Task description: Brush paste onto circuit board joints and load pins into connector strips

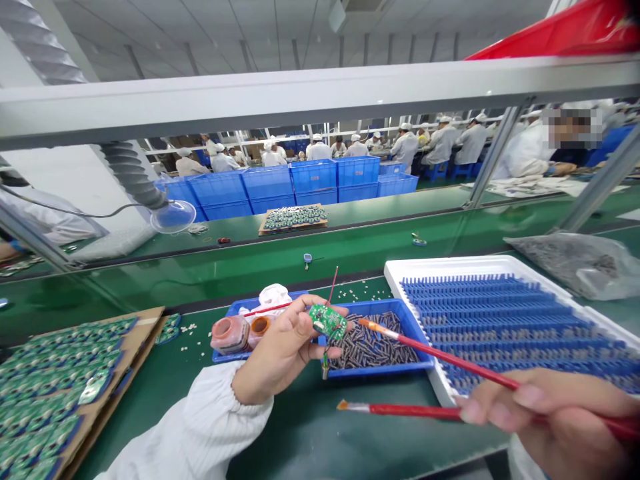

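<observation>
My left hand (pixel 280 350) is closed on a small green circuit board (pixel 327 321), held up over the blue tray (pixel 415 333) of dark cylindrical parts. A thin component hangs below the board. My right hand (pixel 550 420), at the lower right, is closed on two red-handled brushes (pixel 440 360). The upper brush points its orange tip at the board's right edge; the lower brush (pixel 390 409) lies out to the left above the green bench.
Two small jars of reddish liquid (pixel 233 333) sit in the tray's left part. A white tray of blue racks (pixel 500 313) is on the right, cardboard sheets of green boards (pixel 50 393) on the left. Blue crates (pixel 310 180) and several seated workers lie beyond the conveyor.
</observation>
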Motion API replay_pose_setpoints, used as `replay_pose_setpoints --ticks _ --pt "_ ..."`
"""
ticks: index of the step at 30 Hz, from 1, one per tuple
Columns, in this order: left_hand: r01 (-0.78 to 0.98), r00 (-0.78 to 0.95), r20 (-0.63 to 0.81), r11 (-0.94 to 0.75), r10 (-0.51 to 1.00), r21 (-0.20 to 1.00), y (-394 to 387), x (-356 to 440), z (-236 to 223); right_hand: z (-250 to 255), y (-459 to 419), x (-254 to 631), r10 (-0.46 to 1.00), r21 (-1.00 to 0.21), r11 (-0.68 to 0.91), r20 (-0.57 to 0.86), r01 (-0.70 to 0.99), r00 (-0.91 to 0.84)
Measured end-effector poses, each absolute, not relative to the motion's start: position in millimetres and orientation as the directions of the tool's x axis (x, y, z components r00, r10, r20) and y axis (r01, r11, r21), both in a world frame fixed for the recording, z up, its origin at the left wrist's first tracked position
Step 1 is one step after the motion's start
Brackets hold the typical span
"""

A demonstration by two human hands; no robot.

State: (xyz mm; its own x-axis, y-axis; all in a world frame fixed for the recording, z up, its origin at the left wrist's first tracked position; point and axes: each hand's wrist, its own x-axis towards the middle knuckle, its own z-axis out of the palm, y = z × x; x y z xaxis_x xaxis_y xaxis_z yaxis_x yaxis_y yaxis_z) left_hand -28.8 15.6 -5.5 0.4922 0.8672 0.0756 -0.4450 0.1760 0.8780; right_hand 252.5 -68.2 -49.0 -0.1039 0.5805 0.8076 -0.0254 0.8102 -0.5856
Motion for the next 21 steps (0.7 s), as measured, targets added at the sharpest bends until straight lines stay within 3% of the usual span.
replay_pose_setpoints --ticks 18,21 --pt "-0.415 0.503 0.103 0.135 0.858 0.9 17.1 -24.7 -4.2 -41.5 -64.5 227.7 0.619 -0.624 0.779 0.781 -0.067 -0.078" --pt "-0.413 0.505 0.103 0.135 0.857 0.901 18.0 -21.9 -3.1 -44.3 -64.0 230.8 0.62 -0.636 0.77 0.765 -0.054 -0.177"
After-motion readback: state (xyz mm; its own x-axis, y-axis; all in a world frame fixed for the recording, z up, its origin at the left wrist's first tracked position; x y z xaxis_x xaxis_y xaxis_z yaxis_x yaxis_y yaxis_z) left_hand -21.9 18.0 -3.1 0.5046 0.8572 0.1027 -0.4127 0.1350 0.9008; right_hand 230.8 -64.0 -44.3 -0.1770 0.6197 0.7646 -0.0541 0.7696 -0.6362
